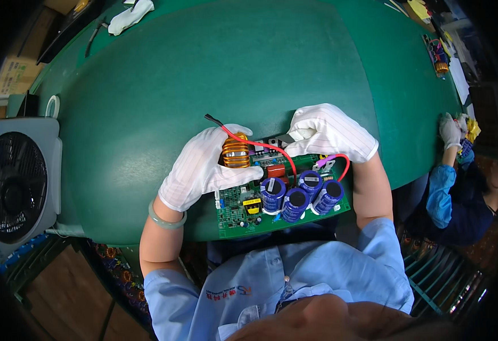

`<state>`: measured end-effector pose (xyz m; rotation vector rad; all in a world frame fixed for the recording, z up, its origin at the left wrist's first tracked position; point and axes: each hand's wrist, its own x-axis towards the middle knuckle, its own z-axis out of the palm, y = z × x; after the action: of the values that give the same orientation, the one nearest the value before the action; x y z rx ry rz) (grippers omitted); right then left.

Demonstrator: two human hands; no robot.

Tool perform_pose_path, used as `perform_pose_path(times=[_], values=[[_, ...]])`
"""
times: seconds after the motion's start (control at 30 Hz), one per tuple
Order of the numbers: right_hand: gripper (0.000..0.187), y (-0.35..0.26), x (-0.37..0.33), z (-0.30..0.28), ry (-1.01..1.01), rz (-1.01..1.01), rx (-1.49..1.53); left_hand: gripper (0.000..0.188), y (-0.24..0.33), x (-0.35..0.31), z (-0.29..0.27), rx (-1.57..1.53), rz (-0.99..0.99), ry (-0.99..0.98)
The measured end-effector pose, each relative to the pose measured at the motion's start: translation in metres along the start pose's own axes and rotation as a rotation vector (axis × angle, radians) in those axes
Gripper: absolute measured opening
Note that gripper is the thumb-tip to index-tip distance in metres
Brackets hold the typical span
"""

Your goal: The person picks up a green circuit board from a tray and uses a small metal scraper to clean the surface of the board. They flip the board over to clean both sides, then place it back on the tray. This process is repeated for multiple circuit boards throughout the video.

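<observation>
A green circuit board (240,229) lies at the table's near edge, in front of my body. My left hand (200,165), in a white striped glove, grips its left side, with fingers and thumb around a copper-wound coil (236,154). My right hand (331,133), gloved alike, is closed in a pinch at the board's far edge. A small dark flat piece (286,138) shows at its fingertips; its kind I cannot make out. Several blue capacitors (296,203) stand on the board's near right part. A red wire (266,145) arches over the board, its black end beyond my left hand.
The table has a green mat (220,62). A grey box fan (18,176) stands at the left. A white glove (130,17) lies at the far left. Another board (437,55) lies at the far right, where a co-worker's gloved hand (449,131) is busy.
</observation>
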<state>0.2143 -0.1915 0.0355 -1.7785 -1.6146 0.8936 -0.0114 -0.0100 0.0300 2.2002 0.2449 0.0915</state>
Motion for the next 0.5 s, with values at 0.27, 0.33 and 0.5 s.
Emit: perform_pose_path(times=[0.27,0.33,0.5], values=[[0.044,0.010,0.010,0.014,0.050,0.139,0.001,0.068,-0.001,0.003,0.001,0.007,0.045,0.030],[0.042,0.008,0.012,0.015,0.041,0.257,-0.067,0.068,-0.003,0.002,0.003,0.018,0.078,0.050],[0.028,0.008,0.013,0.011,0.066,0.143,-0.040,0.068,-0.002,0.001,0.001,0.004,0.005,-0.001]])
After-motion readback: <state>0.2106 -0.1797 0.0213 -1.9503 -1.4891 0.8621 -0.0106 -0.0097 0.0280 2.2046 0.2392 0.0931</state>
